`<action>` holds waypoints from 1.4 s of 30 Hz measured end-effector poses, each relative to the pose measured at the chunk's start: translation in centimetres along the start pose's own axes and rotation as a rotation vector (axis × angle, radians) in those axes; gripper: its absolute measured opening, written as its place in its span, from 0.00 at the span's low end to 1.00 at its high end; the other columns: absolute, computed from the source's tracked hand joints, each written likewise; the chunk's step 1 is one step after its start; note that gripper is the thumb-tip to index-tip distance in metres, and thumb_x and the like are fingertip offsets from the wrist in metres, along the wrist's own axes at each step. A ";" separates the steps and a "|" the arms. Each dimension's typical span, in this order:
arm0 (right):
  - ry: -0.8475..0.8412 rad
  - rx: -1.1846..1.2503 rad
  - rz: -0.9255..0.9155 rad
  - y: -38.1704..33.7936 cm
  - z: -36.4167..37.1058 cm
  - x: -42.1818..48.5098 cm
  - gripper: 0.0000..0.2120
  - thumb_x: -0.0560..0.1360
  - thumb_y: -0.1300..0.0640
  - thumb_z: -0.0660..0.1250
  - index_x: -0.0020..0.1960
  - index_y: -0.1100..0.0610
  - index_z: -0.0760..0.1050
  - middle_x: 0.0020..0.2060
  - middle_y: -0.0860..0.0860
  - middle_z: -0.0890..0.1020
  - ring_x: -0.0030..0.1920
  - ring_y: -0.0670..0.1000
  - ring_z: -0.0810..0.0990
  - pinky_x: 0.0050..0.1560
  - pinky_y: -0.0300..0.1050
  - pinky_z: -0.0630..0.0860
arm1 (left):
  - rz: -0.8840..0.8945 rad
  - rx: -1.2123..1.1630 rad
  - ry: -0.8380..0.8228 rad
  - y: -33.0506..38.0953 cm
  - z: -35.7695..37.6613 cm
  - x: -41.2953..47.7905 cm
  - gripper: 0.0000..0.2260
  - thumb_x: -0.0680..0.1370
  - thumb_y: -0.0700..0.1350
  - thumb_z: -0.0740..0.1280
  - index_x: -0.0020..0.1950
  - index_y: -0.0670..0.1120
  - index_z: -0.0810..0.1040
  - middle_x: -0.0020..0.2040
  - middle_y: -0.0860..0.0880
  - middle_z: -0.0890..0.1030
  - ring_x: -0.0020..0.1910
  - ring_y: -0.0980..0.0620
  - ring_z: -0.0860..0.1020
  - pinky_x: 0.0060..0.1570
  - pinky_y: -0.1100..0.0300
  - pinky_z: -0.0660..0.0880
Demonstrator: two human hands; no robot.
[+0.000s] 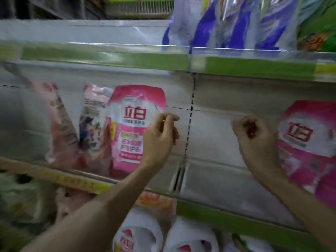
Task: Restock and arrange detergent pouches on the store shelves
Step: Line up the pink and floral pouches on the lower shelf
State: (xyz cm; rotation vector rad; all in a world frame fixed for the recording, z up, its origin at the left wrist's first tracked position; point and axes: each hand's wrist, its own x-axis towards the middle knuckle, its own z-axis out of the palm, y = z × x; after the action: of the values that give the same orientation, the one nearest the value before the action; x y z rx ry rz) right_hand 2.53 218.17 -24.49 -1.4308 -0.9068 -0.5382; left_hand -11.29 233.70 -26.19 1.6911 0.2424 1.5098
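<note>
Leftmost, near nine o'clock, two blurred leaning pouches (60,128) rest on the middle shelf (218,179). Just beside them stands an upright pink pouch (135,128). The left hand (160,137) overlaps that pouch's four-o'clock edge, fingers curled and thumb against forefinger; I cannot tell whether they pinch it. Toward three o'clock, the right hand (254,137) is curled just beside a second pink pouch (307,142); blur hides any contact.

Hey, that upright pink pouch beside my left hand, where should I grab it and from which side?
The pink pouch stands upright, other pouches crowding its left, bare shelf on its right. So probably pinch its upper right edge, coming from the right.
</note>
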 end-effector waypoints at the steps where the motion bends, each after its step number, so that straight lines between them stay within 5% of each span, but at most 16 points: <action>1: -0.057 0.048 0.048 -0.1 1.7 -0.4 0.07 0.76 0.55 0.70 0.42 0.51 0.73 0.34 0.46 0.76 0.33 0.37 0.74 0.36 0.27 0.68 | 0.011 0.058 0.054 -0.5 -2.0 0.4 0.10 0.83 0.42 0.60 0.48 0.46 0.80 0.29 0.52 0.78 0.27 0.57 0.75 0.30 0.62 0.71; 6: -0.427 0.186 0.314 0.3 9.7 -2.7 0.10 0.73 0.43 0.71 0.50 0.47 0.77 0.47 0.47 0.82 0.50 0.48 0.82 0.51 0.46 0.78 | -0.109 0.315 0.258 -3.9 -10.2 2.0 0.09 0.84 0.47 0.57 0.46 0.52 0.74 0.40 0.51 0.80 0.34 0.67 0.76 0.33 0.75 0.69; 7: -0.494 0.211 0.363 0.3 11.1 -3.1 0.16 0.70 0.39 0.70 0.53 0.47 0.78 0.50 0.47 0.82 0.52 0.49 0.82 0.51 0.46 0.78 | -0.207 0.392 0.269 -5.2 -11.6 2.5 0.10 0.84 0.51 0.56 0.50 0.50 0.74 0.47 0.47 0.81 0.40 0.66 0.78 0.40 0.73 0.71; 10: -0.627 0.321 0.502 0.7 15.2 -3.9 0.33 0.62 0.35 0.72 0.62 0.50 0.77 0.55 0.47 0.84 0.54 0.50 0.84 0.54 0.52 0.81 | -0.464 0.598 0.170 -8.7 -14.5 3.4 0.28 0.82 0.61 0.48 0.72 0.43 0.68 0.69 0.39 0.74 0.67 0.41 0.74 0.67 0.48 0.69; 14: -0.715 0.488 0.607 2.2 18.8 -4.4 0.29 0.59 0.38 0.78 0.56 0.48 0.82 0.52 0.49 0.87 0.52 0.52 0.86 0.52 0.53 0.82 | -0.424 0.506 -0.085 -11.1 -15.1 3.3 0.25 0.83 0.62 0.45 0.78 0.57 0.59 0.75 0.47 0.69 0.74 0.43 0.66 0.76 0.46 0.57; 16: -0.725 0.552 0.672 2.6 20.1 -4.6 0.24 0.61 0.43 0.78 0.53 0.53 0.84 0.49 0.51 0.88 0.49 0.52 0.87 0.43 0.47 0.84 | -0.393 0.370 -0.150 -11.4 -14.9 3.2 0.18 0.83 0.60 0.43 0.71 0.71 0.61 0.72 0.54 0.71 0.75 0.47 0.66 0.77 0.46 0.55; 17: -0.718 0.568 0.698 2.7 20.7 -4.7 0.22 0.62 0.45 0.77 0.53 0.54 0.84 0.48 0.52 0.88 0.49 0.54 0.87 0.45 0.49 0.84 | -0.391 0.309 -0.186 -11.5 -14.9 3.2 0.17 0.83 0.60 0.43 0.61 0.79 0.66 0.66 0.59 0.74 0.71 0.51 0.71 0.75 0.49 0.62; 19: -0.682 0.593 0.705 2.6 21.7 -4.8 0.19 0.63 0.47 0.77 0.52 0.53 0.84 0.49 0.54 0.88 0.50 0.57 0.87 0.55 0.58 0.81 | -0.410 0.248 -0.257 -11.3 -15.2 3.4 0.21 0.83 0.62 0.42 0.47 0.84 0.70 0.49 0.70 0.81 0.54 0.68 0.79 0.58 0.67 0.74; 21: -0.621 0.593 0.696 2.2 22.1 -4.7 0.16 0.63 0.48 0.75 0.49 0.53 0.84 0.47 0.55 0.88 0.48 0.57 0.87 0.56 0.60 0.80 | -0.426 0.217 -0.275 -11.3 -15.4 3.4 0.21 0.82 0.63 0.43 0.53 0.76 0.76 0.48 0.67 0.84 0.51 0.70 0.80 0.54 0.70 0.76; 23: -0.570 0.578 0.697 1.8 21.7 -4.4 0.12 0.67 0.47 0.72 0.44 0.53 0.85 0.46 0.55 0.88 0.46 0.57 0.87 0.54 0.59 0.81 | -0.449 0.177 -0.256 -11.5 -14.9 3.3 0.23 0.82 0.64 0.44 0.60 0.61 0.77 0.56 0.56 0.84 0.57 0.60 0.81 0.64 0.54 0.75; 29: -0.540 0.579 0.704 1.0 19.2 -2.8 0.18 0.78 0.44 0.63 0.43 0.53 0.86 0.50 0.56 0.87 0.55 0.62 0.84 0.64 0.66 0.73 | -0.494 0.309 -0.106 -8.8 -12.1 3.1 0.34 0.78 0.69 0.43 0.63 0.47 0.75 0.56 0.46 0.81 0.56 0.47 0.79 0.64 0.44 0.72; 34: -0.475 0.560 0.743 0.2 17.3 -2.8 0.19 0.79 0.45 0.62 0.50 0.58 0.83 0.51 0.58 0.87 0.55 0.64 0.83 0.64 0.67 0.73 | -0.467 0.338 -0.162 -7.0 -11.0 2.9 0.31 0.81 0.66 0.43 0.58 0.49 0.80 0.53 0.48 0.83 0.49 0.52 0.80 0.52 0.57 0.71; 37: -0.392 0.498 0.727 -0.1 15.7 -3.3 0.18 0.80 0.44 0.62 0.48 0.56 0.83 0.45 0.56 0.88 0.46 0.58 0.87 0.55 0.60 0.80 | -0.434 0.389 -0.108 -6.7 -9.1 2.5 0.25 0.83 0.60 0.49 0.53 0.43 0.78 0.51 0.44 0.82 0.54 0.44 0.80 0.55 0.52 0.74; 42: -0.144 0.457 0.673 1.7 11.0 -3.1 0.17 0.80 0.45 0.63 0.39 0.55 0.80 0.31 0.47 0.86 0.33 0.47 0.85 0.32 0.39 0.80 | -0.372 0.496 -0.110 -5.7 -1.9 0.8 0.20 0.80 0.47 0.64 0.70 0.42 0.67 0.65 0.38 0.70 0.63 0.40 0.72 0.66 0.51 0.69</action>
State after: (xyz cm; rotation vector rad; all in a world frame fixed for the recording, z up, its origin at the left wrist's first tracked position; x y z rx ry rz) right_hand -0.17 228.48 -28.97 -1.2568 -0.5534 0.2662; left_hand -10.64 238.65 -29.60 1.9641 0.8797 1.1296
